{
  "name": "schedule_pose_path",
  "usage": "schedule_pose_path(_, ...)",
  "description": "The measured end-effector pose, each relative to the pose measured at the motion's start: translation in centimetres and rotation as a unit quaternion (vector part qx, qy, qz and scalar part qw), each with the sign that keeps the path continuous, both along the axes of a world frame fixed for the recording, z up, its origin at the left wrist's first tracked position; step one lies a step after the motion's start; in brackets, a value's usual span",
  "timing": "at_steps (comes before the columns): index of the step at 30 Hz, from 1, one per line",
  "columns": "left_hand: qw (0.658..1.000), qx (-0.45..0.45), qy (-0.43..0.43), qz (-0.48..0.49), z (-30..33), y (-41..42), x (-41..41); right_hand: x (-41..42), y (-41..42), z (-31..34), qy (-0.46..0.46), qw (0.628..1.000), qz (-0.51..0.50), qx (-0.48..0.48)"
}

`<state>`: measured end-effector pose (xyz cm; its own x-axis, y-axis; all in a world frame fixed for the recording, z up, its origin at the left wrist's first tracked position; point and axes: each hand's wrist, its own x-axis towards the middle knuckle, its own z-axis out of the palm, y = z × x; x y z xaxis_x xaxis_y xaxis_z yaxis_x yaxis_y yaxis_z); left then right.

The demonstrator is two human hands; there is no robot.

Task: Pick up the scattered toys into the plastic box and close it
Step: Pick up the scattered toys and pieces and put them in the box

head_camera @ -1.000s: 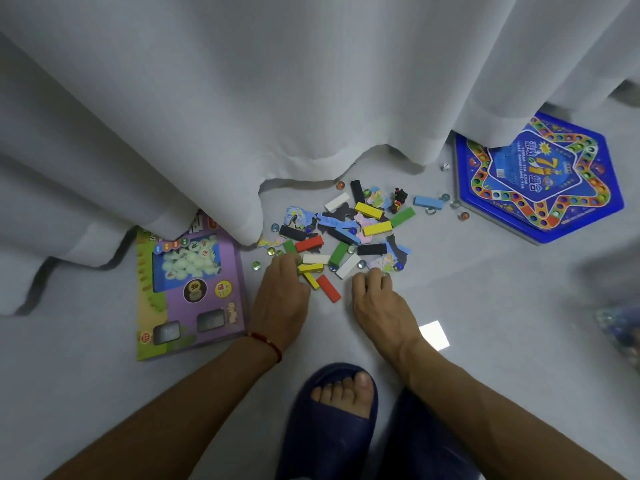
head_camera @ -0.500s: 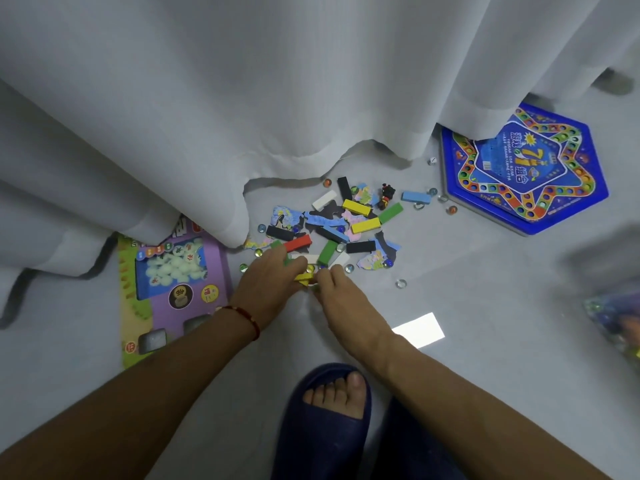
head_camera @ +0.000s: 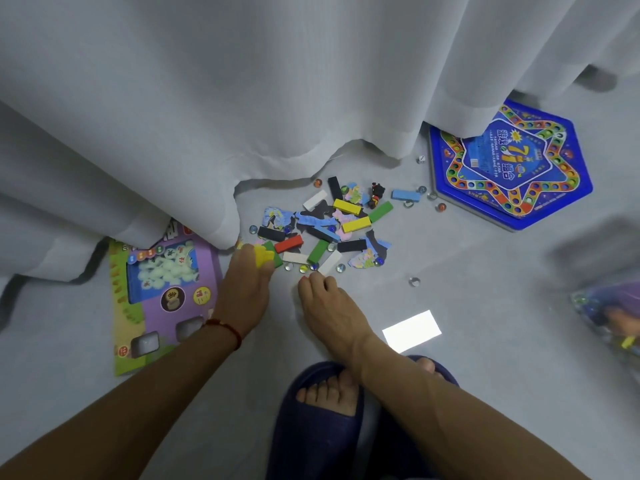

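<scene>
My left hand (head_camera: 247, 285) is grasping yellow blocks (head_camera: 262, 256) at the pile's near-left edge; my right hand (head_camera: 329, 306), fingers curled on something red (barely visible), sits just short of the scattered toys (head_camera: 329, 226), which lie straight ahead on the floor.

The white curtain (head_camera: 242, 98) hides the upper part of the purple game box (head_camera: 162, 292) and a corner of the blue hexagonal board (head_camera: 512, 168). At the right edge a blurred bag (head_camera: 609, 313) is cut off, contents unreadable.
</scene>
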<state>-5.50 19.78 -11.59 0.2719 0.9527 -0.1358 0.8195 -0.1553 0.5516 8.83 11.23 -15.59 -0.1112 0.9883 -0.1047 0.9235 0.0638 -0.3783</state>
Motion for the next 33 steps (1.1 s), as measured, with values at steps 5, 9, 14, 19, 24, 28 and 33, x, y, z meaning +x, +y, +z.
schedule_pose_path(5, 0.967, -0.205, -0.118, 0.090, 2.2, -2.9, 1.7, 3.3, -2.6, 3.1, 0.249, 0.955, -0.156, -0.025)
schedule_pose_path(9, 0.940, -0.266, -0.201, 0.070, 2.9, -4.1, 4.9, 9.0, -5.9, 3.9, 0.210, 0.935, -0.278, 0.066)
schedule_pose_path(14, 0.937, -0.287, -0.194, 0.033, 3.1, -4.8, 8.1, 14.8, -6.6, 3.1, 0.038, 0.945, -0.317, 0.066)
schedule_pose_path(19, 0.947, -0.266, -0.179, -0.009, 3.9, -5.3, 9.6, 14.8, -4.6, 0.6, -0.032, 0.966, -0.249, 0.056)
schedule_pose_path(24, 0.951, -0.272, -0.148, -0.013, 3.9, -5.4, 9.4, 14.8, -4.6, -1.5, -0.055, 0.968, -0.243, 0.035)
schedule_pose_path(28, 0.951, -0.279, -0.135, -0.013, 4.2, -5.5, 9.4, 15.9, -4.3, -0.7, -0.054, 0.977, -0.208, 0.011)
schedule_pose_path(33, 0.945, -0.293, -0.146, -0.005, 4.8, -6.0, 10.3, 15.8, -4.5, -0.1, -0.006, 0.971, -0.239, -0.006)
